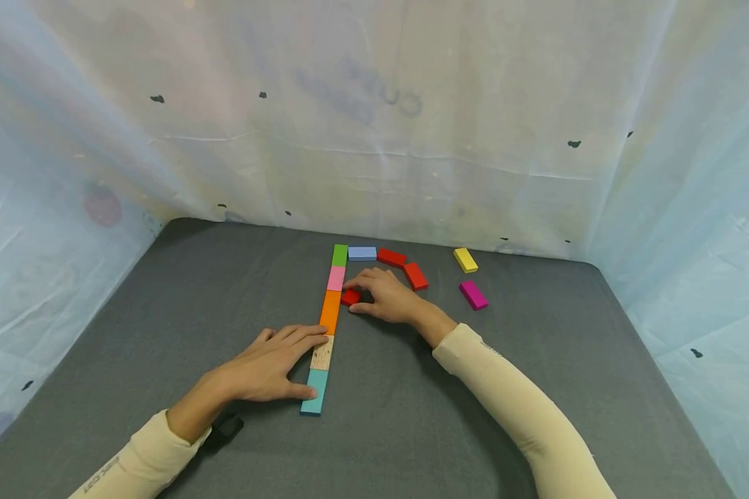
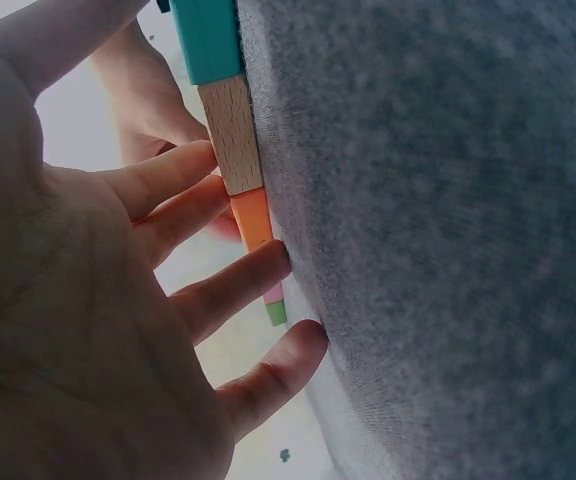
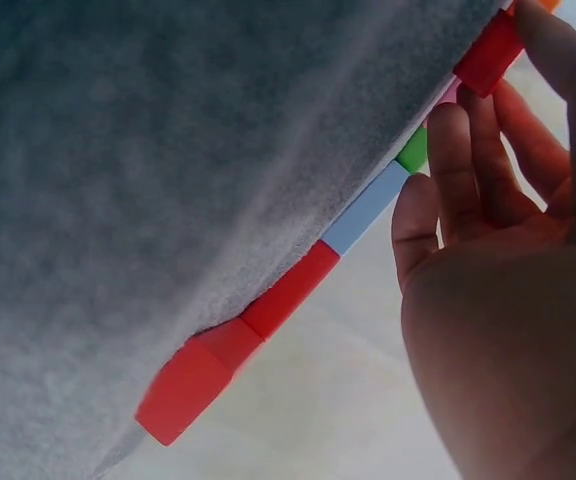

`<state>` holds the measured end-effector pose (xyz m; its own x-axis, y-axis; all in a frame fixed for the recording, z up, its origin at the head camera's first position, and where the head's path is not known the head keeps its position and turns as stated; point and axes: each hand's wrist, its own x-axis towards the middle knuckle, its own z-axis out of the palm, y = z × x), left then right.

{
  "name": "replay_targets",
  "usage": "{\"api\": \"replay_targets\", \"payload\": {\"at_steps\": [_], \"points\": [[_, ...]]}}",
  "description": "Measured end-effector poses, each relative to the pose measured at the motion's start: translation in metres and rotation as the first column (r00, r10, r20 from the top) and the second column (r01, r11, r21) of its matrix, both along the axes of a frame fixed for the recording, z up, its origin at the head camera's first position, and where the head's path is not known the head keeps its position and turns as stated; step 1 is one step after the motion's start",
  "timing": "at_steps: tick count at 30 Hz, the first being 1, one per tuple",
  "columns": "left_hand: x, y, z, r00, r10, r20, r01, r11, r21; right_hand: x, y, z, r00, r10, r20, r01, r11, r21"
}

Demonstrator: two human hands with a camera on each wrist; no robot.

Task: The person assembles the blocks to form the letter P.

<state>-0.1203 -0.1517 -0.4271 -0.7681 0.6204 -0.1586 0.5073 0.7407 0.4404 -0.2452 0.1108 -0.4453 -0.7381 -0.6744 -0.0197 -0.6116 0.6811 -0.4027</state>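
A straight column of flat blocks runs away from me: teal (image 1: 315, 392), bare wood (image 1: 322, 353), orange (image 1: 330, 312), pink (image 1: 336, 278) and green (image 1: 340, 255). My left hand (image 1: 265, 365) lies over its near part with fingers spread, fingertips on the orange and wood blocks and thumb on the teal one. My right hand (image 1: 383, 296) pinches a small red block (image 3: 490, 55) between thumb and fingers, just right of the column. From the green end, a light blue block (image 1: 363, 254) and two red blocks (image 1: 391, 258) curve off to the right.
A yellow block (image 1: 465, 260) and a magenta block (image 1: 473, 295) lie apart at the right. Dark grey cloth (image 1: 399, 430) covers the table. Pale sheeting (image 1: 374, 138) hangs behind it and along both sides.
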Motion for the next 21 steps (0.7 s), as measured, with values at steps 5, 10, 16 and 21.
{"api": "replay_targets", "payload": {"at_steps": [5,10,16,21], "points": [[0.0002,-0.0005,0.0008,1.000,-0.003,-0.001,0.003,1.000,0.005,0.0001,-0.0007,-0.0009,1.000,-0.002,0.004,0.002,1.000,0.001],[0.0000,-0.0006,-0.0001,1.000,-0.003,-0.006,0.003,1.000,0.008,0.0007,-0.0012,-0.0007,1.000,-0.004,0.012,0.004,1.000,-0.004],[-0.0008,-0.0004,-0.0017,1.000,0.000,-0.005,0.000,1.000,0.004,0.0010,-0.0017,-0.0008,1.000,-0.002,0.010,0.002,1.000,-0.001],[-0.0009,-0.0005,-0.0018,1.000,0.005,0.002,-0.005,1.000,0.002,0.0015,-0.0017,0.0001,1.000,0.000,0.009,0.000,1.000,-0.005]]}}
